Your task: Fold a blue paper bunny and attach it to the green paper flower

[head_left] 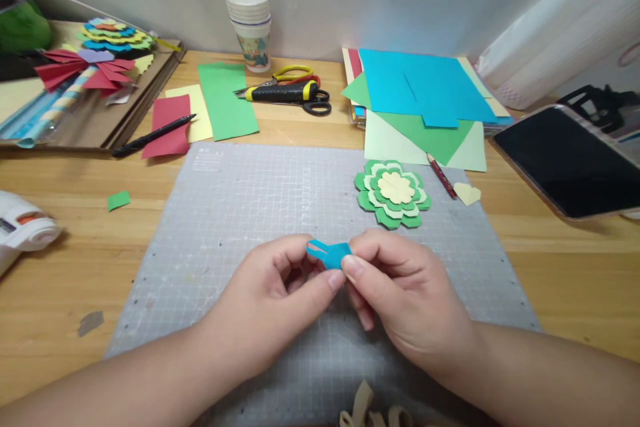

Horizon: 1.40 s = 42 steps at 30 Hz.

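A small piece of blue paper [338, 255], cut with a narrow slotted tab at its left end, is pinched between both hands over the cutting mat [240, 193]. My left hand [283, 290] grips its lower left part between thumb and fingers. On its right side, my right hand [405, 287] presses it between thumb and index finger. Just beyond the hands lies a layered paper flower [395, 190] in dark green, pale green and cream. Part of the blue paper is hidden by my fingertips.
Scissors [318, 104] and a utility knife [280, 92] lie behind the mat. Blue paper sheets [425, 83] are stacked at the back right, near a pencil [442, 177] and a tilted phone [575, 160]. A glue gun [27, 227] sits left; paper cups [253, 40] stand at the wall.
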Each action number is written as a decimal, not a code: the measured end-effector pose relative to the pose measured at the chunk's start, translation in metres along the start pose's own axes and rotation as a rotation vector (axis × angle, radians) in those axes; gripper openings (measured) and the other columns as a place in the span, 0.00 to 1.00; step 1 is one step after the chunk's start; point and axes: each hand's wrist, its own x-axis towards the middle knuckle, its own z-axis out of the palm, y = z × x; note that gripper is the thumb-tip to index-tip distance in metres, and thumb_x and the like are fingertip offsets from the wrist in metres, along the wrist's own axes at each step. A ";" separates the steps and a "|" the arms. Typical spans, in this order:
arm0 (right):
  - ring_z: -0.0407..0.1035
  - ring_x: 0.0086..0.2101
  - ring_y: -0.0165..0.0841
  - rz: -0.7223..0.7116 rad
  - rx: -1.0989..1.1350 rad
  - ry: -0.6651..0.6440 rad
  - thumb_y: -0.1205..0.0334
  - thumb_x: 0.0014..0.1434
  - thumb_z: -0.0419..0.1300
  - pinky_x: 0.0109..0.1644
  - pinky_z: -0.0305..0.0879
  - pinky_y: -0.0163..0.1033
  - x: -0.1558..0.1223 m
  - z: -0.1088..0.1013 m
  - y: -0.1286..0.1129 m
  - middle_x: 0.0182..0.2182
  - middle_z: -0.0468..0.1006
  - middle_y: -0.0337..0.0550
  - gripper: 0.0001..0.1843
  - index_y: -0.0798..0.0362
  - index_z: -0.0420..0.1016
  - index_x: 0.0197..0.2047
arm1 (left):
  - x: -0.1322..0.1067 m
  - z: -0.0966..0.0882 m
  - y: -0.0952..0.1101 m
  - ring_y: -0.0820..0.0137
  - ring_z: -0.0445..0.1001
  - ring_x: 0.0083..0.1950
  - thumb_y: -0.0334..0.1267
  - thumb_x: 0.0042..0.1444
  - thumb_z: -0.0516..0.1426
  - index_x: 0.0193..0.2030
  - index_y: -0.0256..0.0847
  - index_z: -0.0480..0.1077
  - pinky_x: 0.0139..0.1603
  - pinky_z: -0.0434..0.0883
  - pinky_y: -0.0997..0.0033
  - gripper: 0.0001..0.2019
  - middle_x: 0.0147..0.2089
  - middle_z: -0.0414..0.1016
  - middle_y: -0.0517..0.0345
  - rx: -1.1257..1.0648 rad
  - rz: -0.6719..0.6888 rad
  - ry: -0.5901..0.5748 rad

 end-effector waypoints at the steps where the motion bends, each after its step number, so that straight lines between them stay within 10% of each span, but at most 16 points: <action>1: 0.56 0.15 0.23 -0.027 -0.025 0.017 0.61 0.60 0.55 0.19 0.54 0.30 0.000 0.000 -0.001 0.14 0.62 0.30 0.13 0.52 0.66 0.24 | 0.000 0.000 0.000 0.75 0.66 0.30 0.38 0.54 0.59 0.28 0.39 0.70 0.32 0.66 0.76 0.07 0.27 0.69 0.63 -0.007 -0.004 -0.004; 14: 0.57 0.16 0.23 -0.132 -0.130 0.049 0.66 0.58 0.56 0.19 0.55 0.30 -0.002 -0.001 -0.005 0.15 0.65 0.31 0.13 0.50 0.65 0.22 | 0.001 0.006 0.006 0.77 0.61 0.23 0.38 0.53 0.59 0.20 0.39 0.69 0.27 0.65 0.76 0.12 0.19 0.66 0.64 -0.113 -0.027 -0.077; 30: 0.63 0.17 0.23 0.215 0.124 -0.112 0.55 0.59 0.59 0.19 0.58 0.28 0.007 0.002 0.002 0.19 0.66 0.31 0.11 0.53 0.68 0.31 | 0.003 -0.003 -0.001 0.75 0.70 0.30 0.38 0.53 0.61 0.28 0.41 0.67 0.33 0.68 0.75 0.08 0.28 0.71 0.63 -0.150 0.043 0.166; 42: 0.64 0.16 0.22 0.166 0.183 -0.057 0.56 0.60 0.59 0.18 0.57 0.27 0.007 -0.002 0.004 0.20 0.68 0.31 0.09 0.53 0.69 0.33 | 0.006 -0.005 -0.001 0.80 0.61 0.23 0.39 0.49 0.64 0.29 0.40 0.72 0.26 0.63 0.79 0.07 0.21 0.66 0.67 -0.115 0.003 0.222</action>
